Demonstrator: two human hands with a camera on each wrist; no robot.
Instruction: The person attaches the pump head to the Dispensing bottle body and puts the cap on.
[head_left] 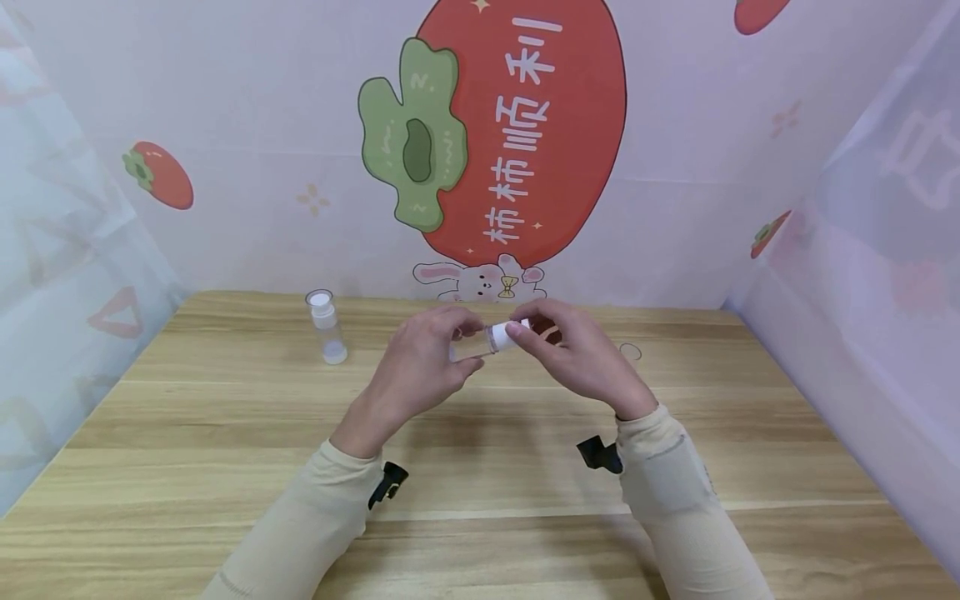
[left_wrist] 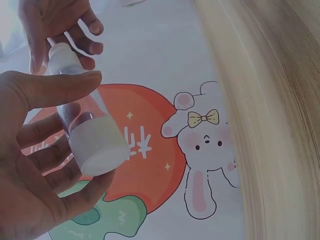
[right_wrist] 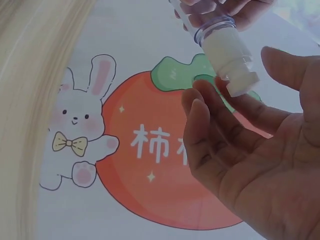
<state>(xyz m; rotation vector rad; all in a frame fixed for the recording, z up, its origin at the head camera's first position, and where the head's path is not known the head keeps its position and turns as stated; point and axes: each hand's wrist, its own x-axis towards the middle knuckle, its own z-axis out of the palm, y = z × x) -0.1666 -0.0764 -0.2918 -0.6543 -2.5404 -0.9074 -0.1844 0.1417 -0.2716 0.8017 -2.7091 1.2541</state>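
At centre, bottle (left_wrist: 100, 142); left hand (head_left: 420, 362) clamps fingers round it, hiding part; right hand (head_left: 581, 350), fingers apart, around white top (right_wrist: 227, 50). Nine o'clock: second bottle (head_left: 331, 336), upright. Three o'clock: round clear thing (head_left: 631, 352). Twelve o'clock: red fruit print (head_left: 581, 150) reading "柿柿顺利".

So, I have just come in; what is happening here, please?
A person holds a small clear bottle tilted above the table in the left hand. The right hand is close by its white top, with the thumb apart from it; whether another finger touches it is hard to tell. The white top is on. A second bottle stands upright at the table's back left.
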